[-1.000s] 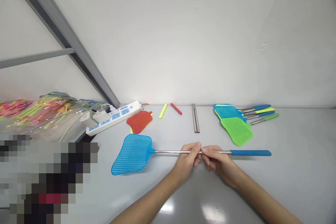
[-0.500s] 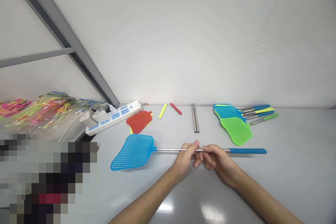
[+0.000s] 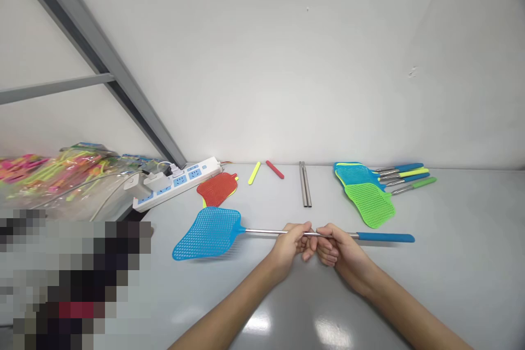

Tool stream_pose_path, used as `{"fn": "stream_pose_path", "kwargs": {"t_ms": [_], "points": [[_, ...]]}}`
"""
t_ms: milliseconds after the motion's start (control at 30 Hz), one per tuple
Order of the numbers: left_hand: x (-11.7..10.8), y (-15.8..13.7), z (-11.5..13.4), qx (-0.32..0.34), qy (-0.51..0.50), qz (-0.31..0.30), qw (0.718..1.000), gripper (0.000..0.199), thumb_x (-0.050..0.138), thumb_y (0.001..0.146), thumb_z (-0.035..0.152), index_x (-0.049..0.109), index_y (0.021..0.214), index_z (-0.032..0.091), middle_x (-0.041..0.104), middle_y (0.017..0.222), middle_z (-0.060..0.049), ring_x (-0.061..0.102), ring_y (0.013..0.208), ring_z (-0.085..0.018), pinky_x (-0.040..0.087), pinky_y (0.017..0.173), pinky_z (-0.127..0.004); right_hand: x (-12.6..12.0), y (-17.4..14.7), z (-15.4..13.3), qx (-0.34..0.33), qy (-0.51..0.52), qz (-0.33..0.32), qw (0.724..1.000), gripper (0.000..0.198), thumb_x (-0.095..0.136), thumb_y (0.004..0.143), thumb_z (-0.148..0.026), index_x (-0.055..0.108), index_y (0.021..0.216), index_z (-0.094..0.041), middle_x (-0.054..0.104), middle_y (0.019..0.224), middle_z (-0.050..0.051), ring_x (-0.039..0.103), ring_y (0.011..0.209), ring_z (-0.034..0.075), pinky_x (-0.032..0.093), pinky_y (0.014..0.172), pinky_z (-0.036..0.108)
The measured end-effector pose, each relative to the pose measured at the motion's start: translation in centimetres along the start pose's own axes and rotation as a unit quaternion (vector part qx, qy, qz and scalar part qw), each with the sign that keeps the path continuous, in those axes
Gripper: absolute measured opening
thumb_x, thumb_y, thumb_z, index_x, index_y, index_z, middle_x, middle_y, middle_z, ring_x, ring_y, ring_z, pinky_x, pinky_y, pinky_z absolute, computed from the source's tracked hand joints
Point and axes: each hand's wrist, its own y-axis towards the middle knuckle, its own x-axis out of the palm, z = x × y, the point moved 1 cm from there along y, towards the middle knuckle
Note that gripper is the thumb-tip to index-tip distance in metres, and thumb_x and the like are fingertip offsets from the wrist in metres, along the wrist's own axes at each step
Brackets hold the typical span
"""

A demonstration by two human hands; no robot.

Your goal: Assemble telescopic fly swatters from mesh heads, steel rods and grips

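Observation:
A blue fly swatter [image 3: 211, 233] with a thin metal rod and a blue grip is held level above the grey table, its head to the left. My left hand [image 3: 293, 243] pinches the rod near its middle. Close beside it, my right hand [image 3: 334, 243] is closed on the same rod, nearer the blue grip. The fingertips of both hands almost touch. Behind my hands lie two metal tubes [image 3: 305, 186] side by side. A red swatter head [image 3: 216, 188] rests over a yellow one, left of a yellow grip [image 3: 254, 173] and a red grip [image 3: 274, 169].
Several swatters with metal rods, a green one [image 3: 371, 205] in front, lie at the back right. A white power strip [image 3: 180, 183] with plugs and cables stands at the left. Bagged colourful items [image 3: 82, 172] lie beyond it. A wall [image 3: 307, 65] bounds the table's back.
The swatter's head has tilted slightly, its lower left corner rising a little. Both hands keep their hold on the rod in nearly the same place.

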Motion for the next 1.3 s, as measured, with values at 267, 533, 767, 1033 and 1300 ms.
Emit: {"fn": "stream_pose_path", "kwargs": {"t_ms": [267, 533, 767, 1033, 1300], "points": [[0.0, -0.1, -0.2, -0.001, -0.002, 0.003, 1.000, 0.042, 0.042, 0.073, 0.045, 0.050, 0.047, 0.012, 0.041, 0.039, 0.002, 0.035, 0.034, -0.006, 0.026, 0.043, -0.023, -0.1, 0.0, 0.0, -0.002, 0.009, -0.014, 1.000, 0.035, 0.041, 0.072, -0.029, 0.033, 0.041, -0.017, 0.018, 0.039, -0.007, 0.015, 0.039, 0.007, 0.016, 0.042, 0.024], [-0.1, -0.5, 0.3, -0.045, -0.006, -0.042, 0.998, 0.039, 0.039, 0.075, 0.042, 0.048, 0.050, 0.014, 0.039, 0.035, 0.003, 0.035, 0.037, -0.007, 0.028, 0.047, -0.023, -0.1, 0.0, 0.1, -0.017, 0.003, -0.019, 1.000, 0.036, 0.045, 0.071, -0.031, 0.030, 0.042, -0.018, 0.019, 0.040, -0.007, 0.014, 0.040, 0.007, 0.016, 0.042, 0.024], [0.5, -1.0, 1.1, -0.068, -0.035, -0.034, 0.996, 0.032, 0.039, 0.076, 0.035, 0.040, 0.050, 0.017, 0.030, 0.035, 0.006, 0.030, 0.038, -0.007, 0.027, 0.048, -0.023, 0.1, -0.2, -0.3, -0.030, -0.009, 0.010, 0.999, 0.034, 0.047, 0.070, -0.029, 0.029, 0.043, -0.019, 0.019, 0.041, -0.007, 0.015, 0.040, 0.007, 0.018, 0.042, 0.024], [0.5, -1.0, 1.8, -0.108, -0.031, -0.009, 0.994, 0.032, 0.038, 0.075, 0.035, 0.038, 0.048, 0.018, 0.023, 0.031, 0.008, 0.025, 0.036, -0.007, 0.024, 0.045, -0.022, 0.4, -0.3, -0.7, -0.049, -0.026, -0.003, 0.998, 0.034, 0.043, 0.072, -0.028, 0.027, 0.044, -0.019, 0.017, 0.042, -0.007, 0.013, 0.041, 0.007, 0.017, 0.042, 0.024], [0.1, -1.2, 2.4, -0.114, -0.011, -0.003, 0.993, 0.033, 0.039, 0.075, 0.035, 0.037, 0.047, 0.017, 0.021, 0.032, 0.008, 0.024, 0.037, -0.007, 0.023, 0.046, -0.022, 0.1, -0.3, -1.0, -0.056, -0.027, 0.003, 0.998, 0.035, 0.044, 0.073, -0.028, 0.026, 0.045, -0.019, 0.016, 0.042, -0.007, 0.013, 0.040, 0.007, 0.018, 0.042, 0.024]]}}
